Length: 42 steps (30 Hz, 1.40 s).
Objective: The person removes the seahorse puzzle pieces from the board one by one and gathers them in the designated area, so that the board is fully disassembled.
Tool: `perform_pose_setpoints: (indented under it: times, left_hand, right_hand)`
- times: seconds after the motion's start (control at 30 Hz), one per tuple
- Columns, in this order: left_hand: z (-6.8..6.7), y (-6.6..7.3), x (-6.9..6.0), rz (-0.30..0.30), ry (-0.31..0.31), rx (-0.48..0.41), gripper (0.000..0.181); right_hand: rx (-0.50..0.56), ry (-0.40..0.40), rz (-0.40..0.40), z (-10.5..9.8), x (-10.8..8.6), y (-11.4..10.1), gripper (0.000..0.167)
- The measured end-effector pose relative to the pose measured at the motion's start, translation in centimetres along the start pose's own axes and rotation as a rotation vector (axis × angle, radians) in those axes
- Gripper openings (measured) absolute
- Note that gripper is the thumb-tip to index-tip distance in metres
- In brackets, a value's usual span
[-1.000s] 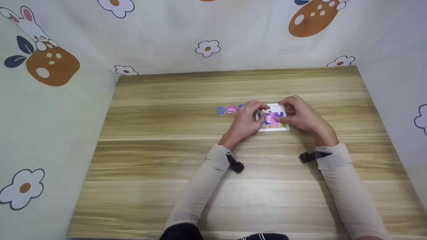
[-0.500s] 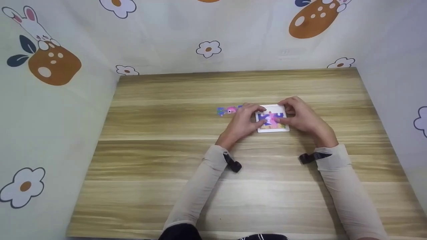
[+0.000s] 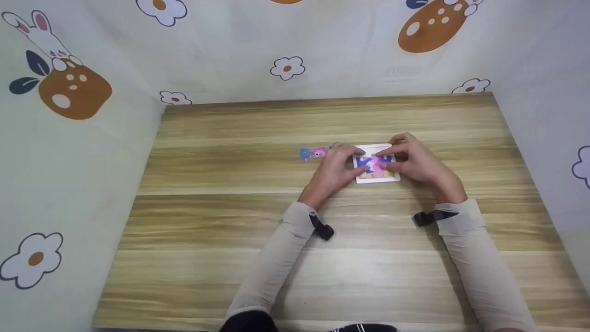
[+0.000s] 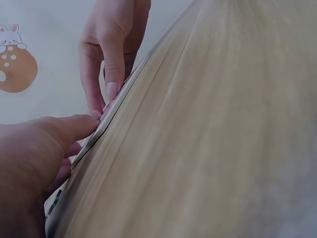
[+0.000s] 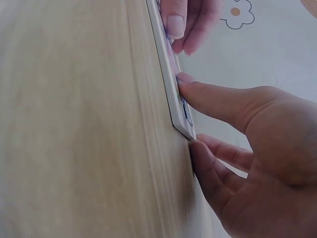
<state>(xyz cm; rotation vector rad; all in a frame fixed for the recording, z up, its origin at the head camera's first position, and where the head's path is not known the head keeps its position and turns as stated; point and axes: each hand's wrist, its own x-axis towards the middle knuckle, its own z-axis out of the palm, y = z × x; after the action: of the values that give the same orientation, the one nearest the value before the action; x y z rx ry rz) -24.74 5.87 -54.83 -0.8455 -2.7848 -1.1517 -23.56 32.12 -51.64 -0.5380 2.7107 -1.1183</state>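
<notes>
A small white-rimmed puzzle tray [image 3: 377, 181] lies on the table, with colourful puzzle pieces [image 3: 377, 173] across its lower part and a bare white strip at its top. My left hand [image 3: 333, 169] is at the left side, its thumb on the pieces and fingers by the upper left rim. The right hand [image 3: 423, 166] has its thumb on the pieces and a forefinger reaching over them. In the right wrist view, that hand [image 5: 277, 134] holds a corner of the tray [image 5: 168, 94] between thumb and fingers. The left wrist view shows the left thumb against the tray's edge [image 4: 116, 106].
Loose puzzle pieces [image 3: 318, 152] in blue and pink lie just left of the tray, partly covered by the left hand. Patterned walls [image 3: 230, 69] rise behind and beside the wooden table [image 3: 207, 221]. Each wrist carries a small black camera.
My left hand has drawn back slightly to the left, uncovering more of the tray. The right forefinger has moved from the tray's upper right corner inward over the pieces, while its thumb stays put.
</notes>
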Motion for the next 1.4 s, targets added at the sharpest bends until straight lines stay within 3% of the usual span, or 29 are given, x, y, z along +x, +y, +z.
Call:
perform_pose_setpoints:
  times: [0.23, 0.43, 0.73, 1.4]
  left_hand:
    - [-0.02, -0.38, -0.33, 0.055, 0.011, -0.017, 0.034]
    - [0.04, -0.34, -0.44, 0.039, 0.027, -0.051, 0.03]
    - [0.17, -0.19, -0.41, 0.008, 0.041, -0.038, 0.039]
    - [0.34, 0.09, -0.54, 0.046, 0.048, -0.067, 0.032]
  right_hand:
    - [-0.016, 0.008, -0.024, 0.01, -0.02, 0.08, 0.032]
    - [-0.005, -0.005, -0.009, 0.09, 0.03, 0.04, 0.033]
    - [-0.022, 0.009, -0.022, 0.1, 0.06, -0.05, 0.03]
    - [-0.019, 0.0, 0.0, 0.12, 0.05, -0.22, 0.03]
